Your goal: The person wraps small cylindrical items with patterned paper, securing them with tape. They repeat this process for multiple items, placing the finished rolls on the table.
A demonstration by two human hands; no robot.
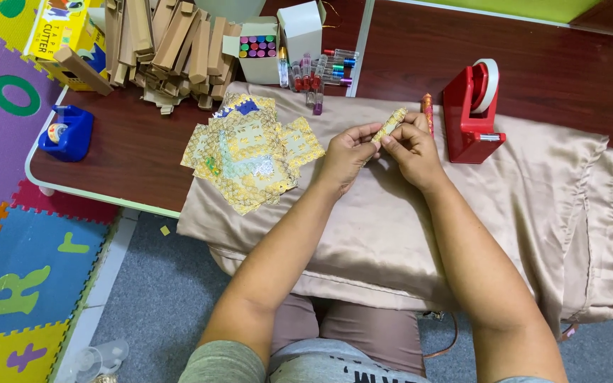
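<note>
While both arms reach over the beige satin cloth point(420, 234) on the dark wooden desk point(136, 149), the left hand point(347, 157) and right hand point(411, 150) together pinch a small gold-patterned wrapped stick point(389, 125) at the frame's centre, perhaps a wrapped tube. Left of them lies a pile of gold-patterned paper sheets point(250, 152); right stands a red tape dispenser point(471, 113).
</note>
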